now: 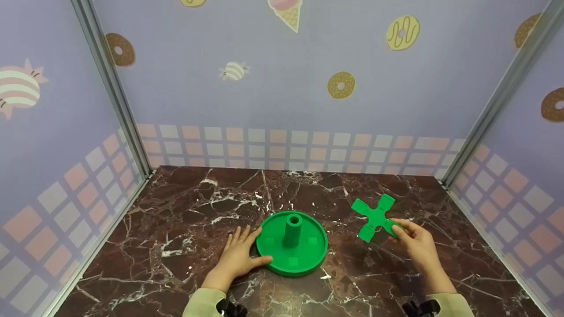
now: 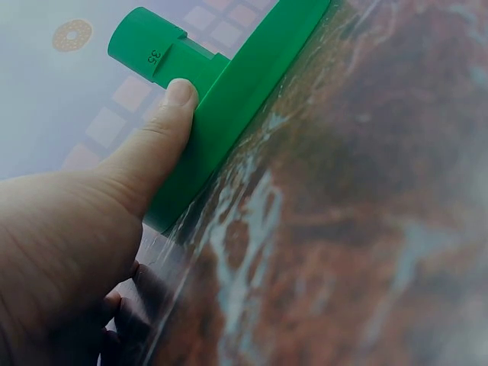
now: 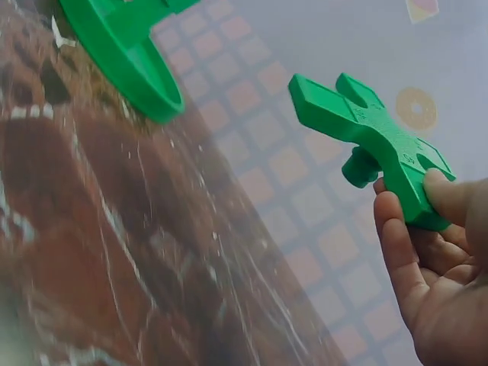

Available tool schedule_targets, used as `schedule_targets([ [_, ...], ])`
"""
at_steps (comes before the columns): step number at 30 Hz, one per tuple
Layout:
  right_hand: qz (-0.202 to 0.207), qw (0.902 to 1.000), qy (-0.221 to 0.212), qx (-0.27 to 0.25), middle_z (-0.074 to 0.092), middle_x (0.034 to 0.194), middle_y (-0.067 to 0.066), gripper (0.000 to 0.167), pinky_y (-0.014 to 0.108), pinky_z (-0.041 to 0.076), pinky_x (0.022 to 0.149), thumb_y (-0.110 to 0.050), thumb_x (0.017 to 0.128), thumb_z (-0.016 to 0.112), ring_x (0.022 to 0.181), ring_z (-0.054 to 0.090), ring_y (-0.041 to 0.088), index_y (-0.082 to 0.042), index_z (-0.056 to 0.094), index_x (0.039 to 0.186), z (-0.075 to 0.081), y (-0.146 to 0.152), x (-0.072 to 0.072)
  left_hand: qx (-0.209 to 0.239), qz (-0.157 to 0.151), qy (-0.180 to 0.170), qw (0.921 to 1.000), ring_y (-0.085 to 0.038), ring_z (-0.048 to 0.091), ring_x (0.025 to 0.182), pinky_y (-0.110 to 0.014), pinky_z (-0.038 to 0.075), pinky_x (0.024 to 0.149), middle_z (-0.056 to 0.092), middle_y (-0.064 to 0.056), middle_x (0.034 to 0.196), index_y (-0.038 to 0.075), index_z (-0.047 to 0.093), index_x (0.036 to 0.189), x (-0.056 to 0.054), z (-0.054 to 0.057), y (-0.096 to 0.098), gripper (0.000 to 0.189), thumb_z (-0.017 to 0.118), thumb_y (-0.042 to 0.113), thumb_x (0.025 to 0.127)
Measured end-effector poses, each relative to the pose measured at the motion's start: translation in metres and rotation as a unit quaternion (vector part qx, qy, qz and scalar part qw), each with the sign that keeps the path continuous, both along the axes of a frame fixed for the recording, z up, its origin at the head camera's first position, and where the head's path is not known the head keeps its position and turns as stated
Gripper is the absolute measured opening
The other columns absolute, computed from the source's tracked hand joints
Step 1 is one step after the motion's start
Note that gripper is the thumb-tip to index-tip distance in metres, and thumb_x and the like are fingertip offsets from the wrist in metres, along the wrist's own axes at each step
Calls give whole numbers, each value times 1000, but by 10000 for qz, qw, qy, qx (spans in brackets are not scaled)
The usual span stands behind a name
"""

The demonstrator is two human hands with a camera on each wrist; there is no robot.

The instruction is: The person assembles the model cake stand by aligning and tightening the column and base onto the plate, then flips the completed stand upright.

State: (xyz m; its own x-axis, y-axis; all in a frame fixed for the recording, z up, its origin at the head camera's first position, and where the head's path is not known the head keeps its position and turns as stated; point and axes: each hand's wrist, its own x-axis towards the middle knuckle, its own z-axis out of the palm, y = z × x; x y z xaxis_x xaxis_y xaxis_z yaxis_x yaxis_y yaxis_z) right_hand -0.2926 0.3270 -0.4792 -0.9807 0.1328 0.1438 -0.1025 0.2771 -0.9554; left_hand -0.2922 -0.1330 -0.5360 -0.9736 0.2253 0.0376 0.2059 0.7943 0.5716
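A green round tray-like base [image 1: 310,259] with a raised rim lies on the table, and a hollow upright post [image 1: 292,233] rises from its middle. My left hand [image 1: 240,255] rests against its left side, fingers spread and straight, thumb over the rim. In the left wrist view the thumb [image 2: 160,137] touches the rim below the post, which bears the number 35. To the right, my right hand [image 1: 418,244] pinches one arm of a green cross-shaped piece [image 1: 376,219] between thumb and fingers. The right wrist view shows this piece raised off the table, with a short round peg [image 3: 360,168] underneath.
The dark red marbled table [image 1: 176,264] has white veins. Patterned panels [image 1: 291,105] with sweets and squares enclose it at the back and both sides, joined by metal posts [image 1: 116,88] at the corners.
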Motion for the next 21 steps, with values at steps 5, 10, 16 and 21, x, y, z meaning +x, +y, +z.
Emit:
schedule_targets([
  [5,217,9997,-40,86,74,102,-7,44,23,63,81,-19,102,67,86,74,6,3,60,140,9,-17,-3,-17,22,-22,10000,-48,12,159,-66,7,129,25,-23,169,18,37,161,0,0,0,99,75,66,83],
  [10,313,9994,35,-121,75,95,-7,38,27,64,79,-15,101,67,83,76,13,5,62,133,18,-43,-11,-7,28,-29,10000,-48,12,159,-66,7,129,25,-23,169,19,37,162,0,0,0,99,75,65,83],
  [16,468,9972,46,-577,75,89,-3,31,31,66,78,-12,100,68,78,75,15,4,66,127,27,-71,-22,28,19,8,10000,-48,12,159,-66,7,129,25,-23,169,18,38,161,1,0,1,99,75,65,83],
  [21,580,9937,83,-957,73,85,0,29,33,66,76,-6,100,67,74,75,18,9,66,125,33,-97,-29,45,19,-1,10000,-48,12,159,-65,6,130,24,-22,169,18,37,161,1,1,0,98,75,64,83],
])
